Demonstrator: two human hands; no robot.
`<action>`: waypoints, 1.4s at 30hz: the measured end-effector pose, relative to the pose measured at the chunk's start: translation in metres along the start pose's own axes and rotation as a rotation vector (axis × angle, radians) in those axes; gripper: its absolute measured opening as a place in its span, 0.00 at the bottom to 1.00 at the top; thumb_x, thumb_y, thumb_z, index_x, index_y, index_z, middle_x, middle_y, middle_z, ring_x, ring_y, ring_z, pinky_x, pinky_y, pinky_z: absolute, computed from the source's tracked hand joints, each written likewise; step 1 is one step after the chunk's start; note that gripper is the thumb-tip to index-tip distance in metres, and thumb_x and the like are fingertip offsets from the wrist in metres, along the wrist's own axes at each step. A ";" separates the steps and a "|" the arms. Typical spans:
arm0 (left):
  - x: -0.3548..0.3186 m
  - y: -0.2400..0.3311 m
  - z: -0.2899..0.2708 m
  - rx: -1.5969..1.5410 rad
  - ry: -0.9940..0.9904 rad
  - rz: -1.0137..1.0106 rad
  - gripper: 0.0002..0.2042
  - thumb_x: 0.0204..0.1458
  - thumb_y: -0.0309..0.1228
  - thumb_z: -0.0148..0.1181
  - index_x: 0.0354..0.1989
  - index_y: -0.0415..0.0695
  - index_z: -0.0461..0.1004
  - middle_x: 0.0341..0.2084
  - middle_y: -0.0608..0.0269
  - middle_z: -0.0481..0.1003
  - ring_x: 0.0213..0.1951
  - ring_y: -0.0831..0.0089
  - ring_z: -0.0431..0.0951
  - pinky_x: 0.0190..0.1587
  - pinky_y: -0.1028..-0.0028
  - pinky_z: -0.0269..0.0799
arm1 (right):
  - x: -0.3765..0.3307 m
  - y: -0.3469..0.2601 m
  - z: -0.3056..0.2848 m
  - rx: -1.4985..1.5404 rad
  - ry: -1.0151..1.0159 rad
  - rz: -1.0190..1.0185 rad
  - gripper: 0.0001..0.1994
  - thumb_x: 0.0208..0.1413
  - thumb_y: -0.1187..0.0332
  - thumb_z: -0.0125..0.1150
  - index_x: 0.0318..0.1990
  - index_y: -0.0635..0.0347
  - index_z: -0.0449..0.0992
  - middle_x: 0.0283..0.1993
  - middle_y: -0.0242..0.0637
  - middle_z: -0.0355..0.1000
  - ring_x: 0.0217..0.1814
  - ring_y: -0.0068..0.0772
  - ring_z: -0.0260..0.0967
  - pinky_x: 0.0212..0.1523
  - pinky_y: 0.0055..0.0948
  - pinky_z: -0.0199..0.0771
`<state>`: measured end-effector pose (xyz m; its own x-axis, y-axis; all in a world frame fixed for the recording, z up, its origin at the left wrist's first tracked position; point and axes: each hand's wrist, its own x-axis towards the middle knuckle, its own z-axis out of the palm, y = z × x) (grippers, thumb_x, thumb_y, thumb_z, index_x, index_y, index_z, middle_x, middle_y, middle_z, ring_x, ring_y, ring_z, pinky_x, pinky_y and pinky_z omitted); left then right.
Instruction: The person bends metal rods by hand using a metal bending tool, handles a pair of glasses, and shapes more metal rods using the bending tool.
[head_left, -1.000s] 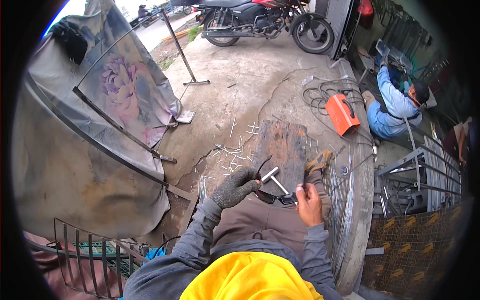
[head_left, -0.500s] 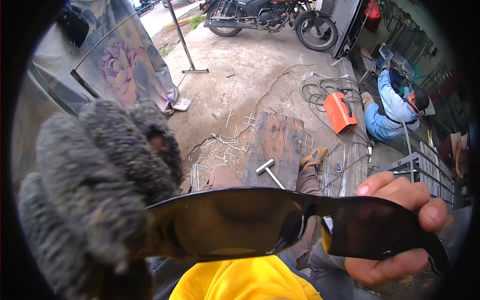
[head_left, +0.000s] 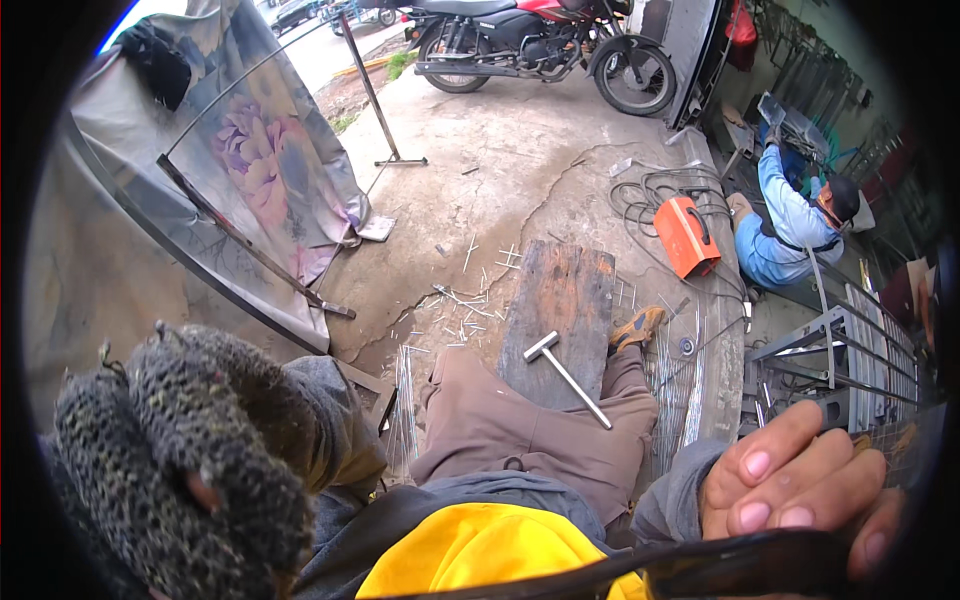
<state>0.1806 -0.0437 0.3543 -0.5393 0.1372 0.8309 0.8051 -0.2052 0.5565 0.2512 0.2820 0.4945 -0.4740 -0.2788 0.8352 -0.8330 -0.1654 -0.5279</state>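
Head view shows dark-lensed black plastic sunglasses (head_left: 745, 568) at the lower edge, the bare right hand (head_left: 800, 490) curled around their right end, the grey-knit-gloved left hand (head_left: 180, 450) curled, its grip unclear; level, edge-only handling would best spare the lenses.

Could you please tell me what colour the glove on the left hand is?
The glove is dark grey, best seen in the head view.

Here we see a cracked, grey concrete floor (head_left: 480, 130) bearing a dark, rectangular wooden plank (head_left: 560, 290), short silvery metal rods (head_left: 458, 297) scattered to its left, an orange box-shaped machine (head_left: 682, 238), looped dark cable (head_left: 695, 173) and, farther out, a red-and-black motorcycle (head_left: 540, 50).
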 end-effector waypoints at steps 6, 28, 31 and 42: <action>0.007 0.010 -0.001 0.009 -0.016 0.016 0.20 0.56 0.39 0.62 0.52 0.39 0.71 0.41 0.54 0.76 0.41 0.60 0.77 0.44 0.60 0.74 | -0.001 -0.011 0.007 -0.004 0.169 -0.129 0.20 0.67 0.50 0.48 0.60 0.47 0.65 0.39 0.33 0.66 0.33 0.30 0.65 0.41 0.38 0.68; 0.065 0.025 0.007 -0.035 -0.134 0.119 0.19 0.58 0.37 0.59 0.53 0.39 0.71 0.41 0.54 0.77 0.41 0.62 0.77 0.44 0.61 0.74 | -0.024 -0.007 -0.016 -0.667 -0.054 -0.137 0.10 0.69 0.60 0.40 0.47 0.51 0.66 0.32 0.32 0.66 0.28 0.30 0.64 0.45 0.43 0.69; 0.072 0.027 0.006 -0.021 -0.144 0.122 0.18 0.59 0.37 0.59 0.53 0.39 0.71 0.41 0.54 0.77 0.41 0.62 0.77 0.44 0.61 0.74 | -0.030 -0.008 -0.014 -0.396 -0.054 0.081 0.11 0.67 0.57 0.40 0.49 0.49 0.65 0.41 0.32 0.68 0.38 0.30 0.64 0.51 0.46 0.65; 0.074 0.064 -0.009 0.090 -0.132 0.081 0.18 0.60 0.37 0.58 0.54 0.39 0.71 0.42 0.54 0.77 0.42 0.62 0.78 0.44 0.62 0.74 | -0.036 0.000 -0.016 -0.126 0.311 -0.111 0.09 0.62 0.67 0.49 0.47 0.53 0.58 0.30 0.29 0.66 0.28 0.25 0.63 0.41 0.34 0.63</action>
<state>0.1902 -0.0551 0.4518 -0.4396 0.2514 0.8623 0.8666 -0.1336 0.4808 0.2634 0.3076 0.4665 -0.4268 0.0392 0.9035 -0.9038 -0.0550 -0.4245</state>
